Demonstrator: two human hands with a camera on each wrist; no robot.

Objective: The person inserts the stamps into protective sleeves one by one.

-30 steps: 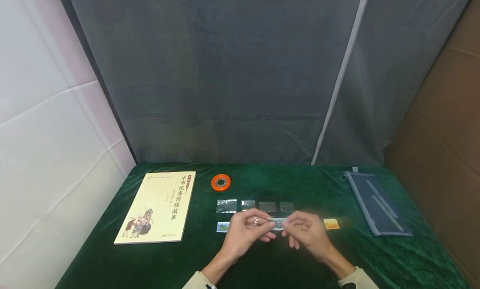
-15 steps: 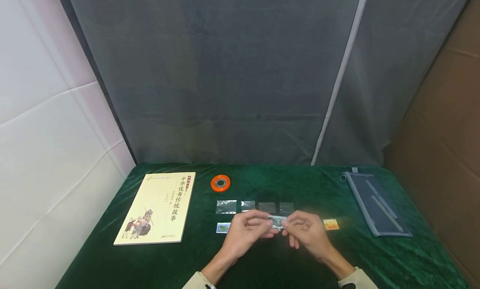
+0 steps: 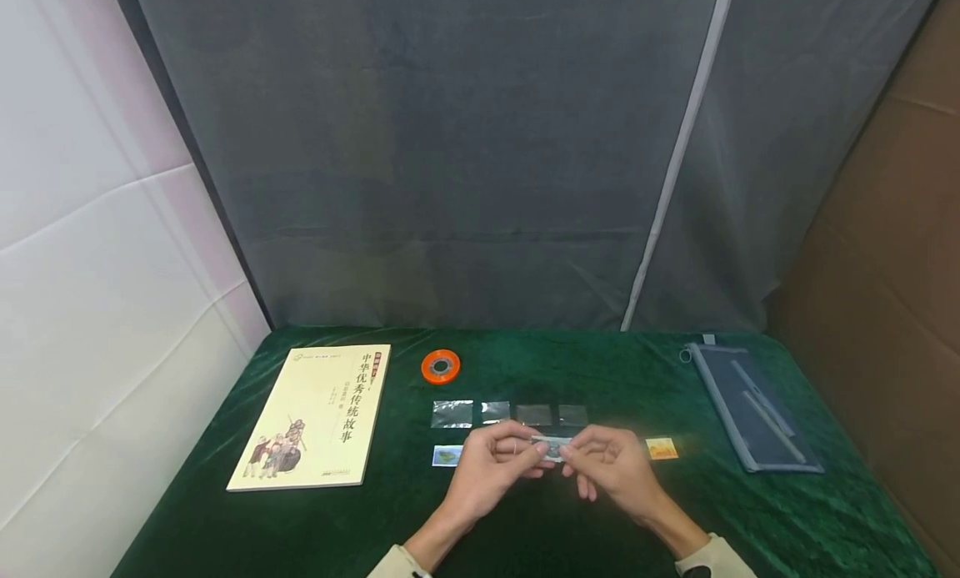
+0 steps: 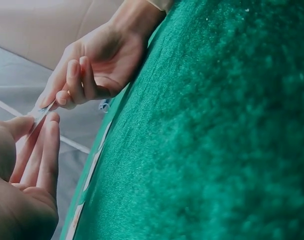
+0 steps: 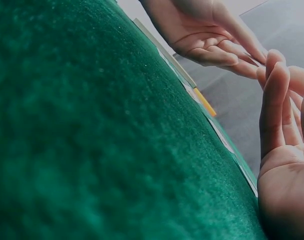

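Note:
A small grey-blue stamp is stretched level between both hands, just above the table. My left hand pinches its left end between thumb and index finger. At the right end, the thumb and index finger of my right hand pinch it too. In the left wrist view the stamp shows nearly edge-on, and the other fingers of both hands are bent loosely below. Fingertips hide both ends of it. A green-and-blue stamp lies left of my left hand, and an orange-yellow stamp lies right of my right hand.
Several small clear sleeves lie in a row behind the hands. Farther back sits an orange tape-like disc. A cream book lies at left, a zipped mesh pouch with slim tools at right. Green velvet cloth covers the table.
The stamp has tilted between the fingers, its face turning up and then back. Both hands keep their pinch and stay nearly in place.

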